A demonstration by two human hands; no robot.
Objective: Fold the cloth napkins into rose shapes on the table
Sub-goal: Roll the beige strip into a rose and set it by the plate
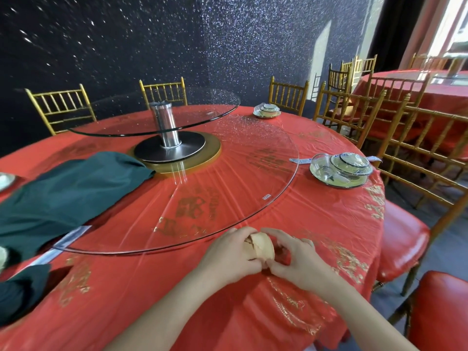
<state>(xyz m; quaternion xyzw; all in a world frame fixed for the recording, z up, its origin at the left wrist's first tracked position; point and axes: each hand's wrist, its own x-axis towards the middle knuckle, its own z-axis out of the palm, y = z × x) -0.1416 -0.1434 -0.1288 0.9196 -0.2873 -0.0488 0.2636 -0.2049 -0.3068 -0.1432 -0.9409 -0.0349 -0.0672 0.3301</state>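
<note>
A small cream napkin [260, 247], rolled into a tight bundle, stands on the red tablecloth [152, 287] just in front of the glass turntable's near edge. My left hand [228, 257] wraps around the roll's left side. My right hand [296, 259] pinches its right and lower side, fingers curled against the cloth. Much of the roll is hidden between the two hands. A pile of dark green napkins [65, 196] lies on the turntable at the left, and another green napkin [20, 290] lies on the table at the left edge.
A large glass turntable [253, 158] with a raised upper glass tier [162, 117] on a steel post fills the table's middle. Wrapped dish sets [340, 168] [266, 110] sit at the right and far side. Gold chairs [415, 158] with red seats ring the table.
</note>
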